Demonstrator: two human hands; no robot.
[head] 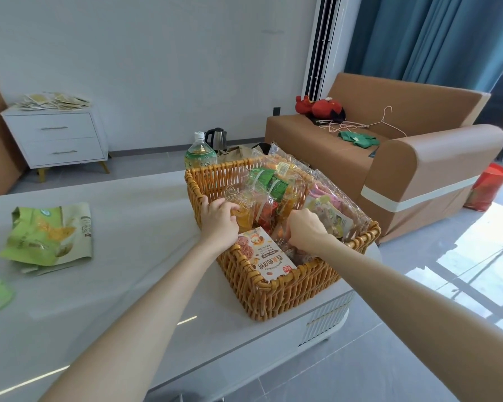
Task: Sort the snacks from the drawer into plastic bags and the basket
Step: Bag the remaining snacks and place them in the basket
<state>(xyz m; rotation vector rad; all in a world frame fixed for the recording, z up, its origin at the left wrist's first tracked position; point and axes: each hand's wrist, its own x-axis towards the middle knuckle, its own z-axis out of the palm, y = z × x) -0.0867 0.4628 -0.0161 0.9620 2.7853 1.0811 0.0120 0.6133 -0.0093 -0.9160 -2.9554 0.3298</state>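
Packing step: left hand (pixel 219 219) and right hand (pixel 305 227), fingers curled on a clear bag (pixel 263 192), seem to seat it in the basket (pixel 273 290); next likely needs letting go

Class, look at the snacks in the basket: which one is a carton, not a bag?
The orange-and-white cookie carton at the wicker basket's near edge. The other snacks there sit in clear plastic bags or soft pouches.
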